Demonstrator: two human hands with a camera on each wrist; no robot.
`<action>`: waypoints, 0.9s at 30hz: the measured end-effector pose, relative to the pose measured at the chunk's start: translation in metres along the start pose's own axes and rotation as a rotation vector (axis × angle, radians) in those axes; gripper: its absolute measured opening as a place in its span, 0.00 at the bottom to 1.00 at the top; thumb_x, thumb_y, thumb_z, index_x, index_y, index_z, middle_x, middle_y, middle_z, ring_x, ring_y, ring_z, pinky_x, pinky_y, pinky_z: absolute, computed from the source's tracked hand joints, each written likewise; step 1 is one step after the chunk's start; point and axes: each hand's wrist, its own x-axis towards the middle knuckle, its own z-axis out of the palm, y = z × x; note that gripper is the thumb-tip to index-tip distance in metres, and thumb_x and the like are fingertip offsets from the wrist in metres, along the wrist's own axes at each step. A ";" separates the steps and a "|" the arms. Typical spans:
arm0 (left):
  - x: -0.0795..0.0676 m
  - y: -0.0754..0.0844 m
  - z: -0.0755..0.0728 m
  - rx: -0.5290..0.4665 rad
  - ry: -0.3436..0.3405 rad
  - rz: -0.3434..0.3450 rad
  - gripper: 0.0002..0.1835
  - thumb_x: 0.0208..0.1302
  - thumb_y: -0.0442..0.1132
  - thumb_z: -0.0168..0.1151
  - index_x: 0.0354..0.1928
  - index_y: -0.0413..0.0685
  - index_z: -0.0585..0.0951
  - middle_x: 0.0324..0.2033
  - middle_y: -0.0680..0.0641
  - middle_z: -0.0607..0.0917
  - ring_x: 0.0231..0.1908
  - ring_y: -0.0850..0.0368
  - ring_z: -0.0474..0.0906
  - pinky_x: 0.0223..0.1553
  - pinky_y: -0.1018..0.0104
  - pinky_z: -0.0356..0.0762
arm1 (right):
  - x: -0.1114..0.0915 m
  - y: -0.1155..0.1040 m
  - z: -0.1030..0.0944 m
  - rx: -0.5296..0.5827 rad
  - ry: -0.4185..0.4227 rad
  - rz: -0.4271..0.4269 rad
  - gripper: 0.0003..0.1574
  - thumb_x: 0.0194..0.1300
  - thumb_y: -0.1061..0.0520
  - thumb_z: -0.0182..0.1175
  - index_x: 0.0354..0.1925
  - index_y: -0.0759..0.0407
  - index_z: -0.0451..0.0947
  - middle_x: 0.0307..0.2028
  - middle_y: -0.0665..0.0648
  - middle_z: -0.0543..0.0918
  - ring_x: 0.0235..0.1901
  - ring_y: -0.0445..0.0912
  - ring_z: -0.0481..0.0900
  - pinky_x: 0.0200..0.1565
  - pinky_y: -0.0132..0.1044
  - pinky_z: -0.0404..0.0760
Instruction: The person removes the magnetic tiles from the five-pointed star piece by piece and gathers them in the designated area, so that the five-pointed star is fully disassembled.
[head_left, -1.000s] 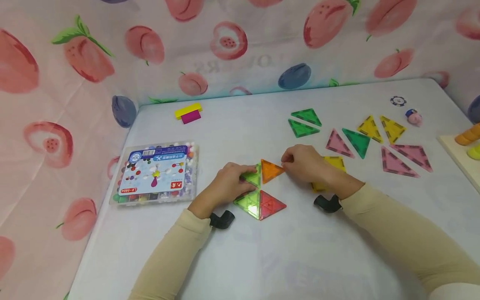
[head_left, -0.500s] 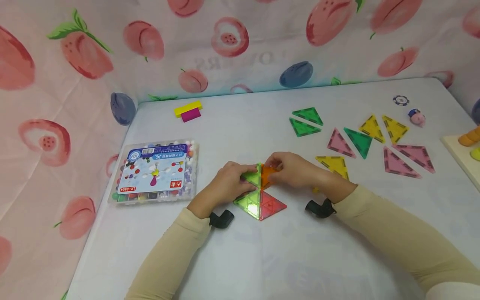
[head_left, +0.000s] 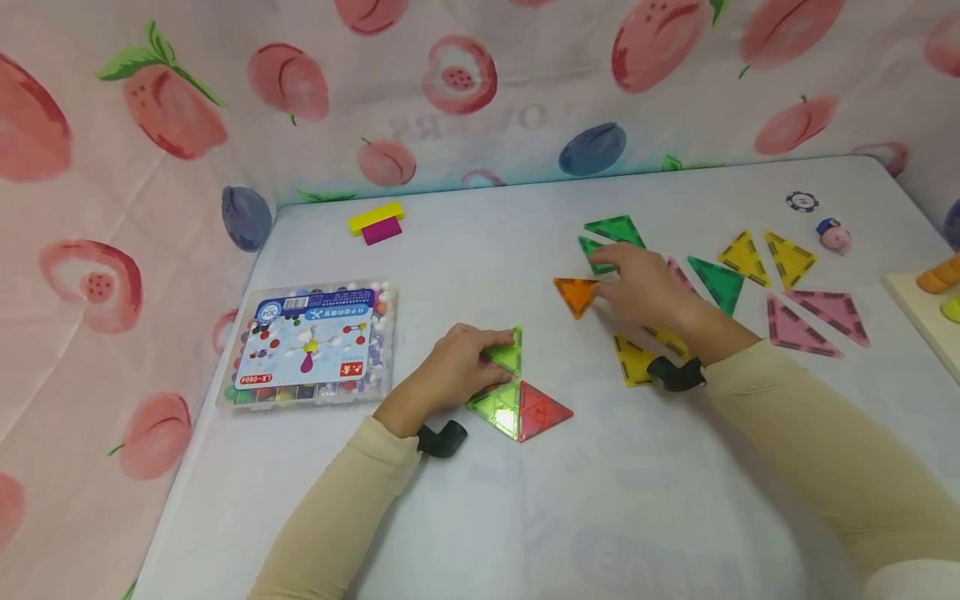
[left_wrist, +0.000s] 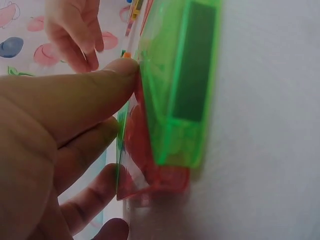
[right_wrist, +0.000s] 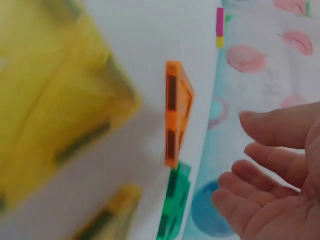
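Observation:
My left hand [head_left: 459,367] holds the upper light green triangular magnetic tile [head_left: 510,357] between thumb and index finger; a lower light green tile [head_left: 501,410] joins a red triangular tile [head_left: 542,412] just below. In the left wrist view a green tile [left_wrist: 180,85] stands close to the camera, with the thumb and fingers [left_wrist: 95,145] at the edges beside it. My right hand [head_left: 645,287] hovers over the right middle with loosely bent fingers, nothing in it. An orange triangular tile [head_left: 575,296] lies beside its fingertips, and a dark green tile [head_left: 596,252] is partly covered by them.
Yellow tiles [head_left: 634,362] lie under the right wrist. More green [head_left: 716,283], yellow [head_left: 742,257] and pink tiles [head_left: 802,325] spread to the right. A clear box of beads [head_left: 307,342] is at left; yellow and magenta blocks [head_left: 377,218] lie behind it.
My right hand took the orange tile from beside the light green tile, moved it back and right, and let it go. The left hand stayed in place.

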 end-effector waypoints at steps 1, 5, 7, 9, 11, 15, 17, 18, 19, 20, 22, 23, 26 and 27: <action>-0.001 0.000 0.000 -0.002 0.001 0.006 0.27 0.51 0.50 0.65 0.55 0.58 0.75 0.46 0.52 0.76 0.48 0.56 0.64 0.43 0.62 0.65 | -0.004 0.002 -0.003 0.002 -0.002 0.000 0.26 0.63 0.55 0.53 0.58 0.62 0.66 0.58 0.61 0.67 0.53 0.57 0.67 0.50 0.51 0.68; -0.005 -0.003 -0.003 -0.010 -0.034 0.034 0.28 0.53 0.49 0.64 0.58 0.58 0.72 0.48 0.53 0.75 0.49 0.57 0.63 0.44 0.64 0.66 | -0.023 0.005 -0.007 0.055 -0.027 0.033 0.26 0.62 0.52 0.55 0.58 0.58 0.67 0.53 0.59 0.71 0.50 0.55 0.70 0.47 0.50 0.70; -0.010 -0.006 -0.006 -0.003 -0.078 0.038 0.29 0.54 0.47 0.64 0.60 0.59 0.70 0.51 0.55 0.74 0.49 0.59 0.62 0.44 0.67 0.66 | -0.033 0.005 -0.005 0.070 -0.041 0.028 0.26 0.61 0.51 0.56 0.56 0.57 0.69 0.51 0.57 0.74 0.48 0.52 0.71 0.47 0.48 0.71; -0.017 -0.008 -0.010 0.015 -0.128 0.035 0.31 0.54 0.45 0.64 0.62 0.61 0.67 0.54 0.57 0.72 0.50 0.61 0.61 0.44 0.69 0.67 | -0.042 0.005 0.000 0.074 -0.061 0.004 0.25 0.60 0.50 0.58 0.55 0.55 0.70 0.49 0.54 0.75 0.47 0.49 0.72 0.46 0.46 0.72; -0.024 -0.010 -0.014 0.045 -0.159 0.034 0.33 0.53 0.45 0.65 0.63 0.61 0.66 0.56 0.58 0.70 0.50 0.61 0.60 0.43 0.69 0.67 | -0.051 0.004 0.005 0.071 -0.082 -0.030 0.25 0.59 0.48 0.59 0.53 0.55 0.72 0.47 0.52 0.76 0.46 0.47 0.73 0.45 0.45 0.73; -0.034 -0.009 -0.016 0.118 -0.175 0.052 0.35 0.54 0.46 0.64 0.65 0.58 0.62 0.62 0.59 0.62 0.54 0.57 0.59 0.47 0.61 0.64 | -0.063 -0.001 0.015 0.076 -0.123 -0.114 0.26 0.56 0.46 0.61 0.51 0.54 0.74 0.44 0.50 0.78 0.43 0.44 0.73 0.43 0.41 0.74; -0.037 -0.007 -0.015 0.150 -0.164 0.051 0.36 0.55 0.48 0.63 0.65 0.56 0.61 0.64 0.59 0.58 0.56 0.55 0.58 0.49 0.57 0.61 | -0.066 -0.003 0.019 0.086 -0.145 -0.147 0.26 0.55 0.46 0.62 0.51 0.54 0.74 0.43 0.49 0.78 0.42 0.44 0.73 0.43 0.40 0.74; -0.038 -0.006 -0.014 0.168 -0.157 0.045 0.36 0.55 0.49 0.62 0.65 0.55 0.61 0.65 0.59 0.56 0.56 0.55 0.57 0.49 0.56 0.61 | -0.067 -0.005 0.021 0.093 -0.154 -0.156 0.25 0.55 0.47 0.62 0.50 0.54 0.74 0.43 0.49 0.78 0.42 0.43 0.73 0.43 0.39 0.74; -0.038 -0.005 -0.014 0.185 -0.147 0.037 0.36 0.56 0.50 0.61 0.66 0.54 0.60 0.65 0.58 0.55 0.56 0.54 0.57 0.49 0.55 0.61 | -0.067 -0.006 0.023 0.100 -0.162 -0.161 0.25 0.55 0.47 0.63 0.50 0.54 0.75 0.43 0.49 0.78 0.42 0.43 0.73 0.43 0.38 0.73; -0.038 -0.005 -0.013 0.204 -0.133 0.029 0.36 0.56 0.51 0.61 0.66 0.54 0.60 0.66 0.58 0.55 0.56 0.54 0.58 0.48 0.55 0.61 | -0.068 -0.008 0.024 0.100 -0.169 -0.164 0.25 0.55 0.48 0.63 0.50 0.53 0.74 0.43 0.48 0.78 0.42 0.43 0.72 0.43 0.38 0.73; -0.037 -0.003 -0.011 0.230 -0.104 0.003 0.37 0.55 0.53 0.60 0.66 0.54 0.60 0.65 0.58 0.55 0.56 0.53 0.58 0.47 0.56 0.62 | -0.069 -0.011 0.028 0.094 -0.183 -0.166 0.25 0.55 0.48 0.63 0.51 0.53 0.74 0.44 0.47 0.78 0.43 0.43 0.72 0.43 0.38 0.73; -0.036 -0.002 -0.010 0.241 -0.088 -0.010 0.37 0.55 0.53 0.60 0.66 0.54 0.60 0.65 0.57 0.56 0.56 0.53 0.58 0.47 0.56 0.62 | -0.069 -0.013 0.029 0.087 -0.189 -0.167 0.25 0.55 0.49 0.63 0.51 0.53 0.74 0.44 0.47 0.78 0.43 0.43 0.72 0.44 0.39 0.73; -0.030 0.000 -0.007 0.260 -0.042 -0.051 0.36 0.56 0.54 0.59 0.66 0.54 0.60 0.65 0.56 0.57 0.56 0.51 0.59 0.47 0.56 0.63 | -0.068 -0.018 0.035 0.057 -0.210 -0.180 0.27 0.55 0.49 0.63 0.53 0.53 0.73 0.45 0.48 0.77 0.46 0.44 0.71 0.47 0.41 0.72; -0.028 0.001 -0.007 0.264 -0.025 -0.063 0.36 0.56 0.54 0.59 0.66 0.54 0.61 0.65 0.56 0.57 0.55 0.50 0.59 0.47 0.55 0.63 | -0.067 -0.020 0.037 0.044 -0.213 -0.190 0.27 0.55 0.49 0.63 0.53 0.54 0.72 0.46 0.49 0.77 0.47 0.45 0.71 0.48 0.42 0.71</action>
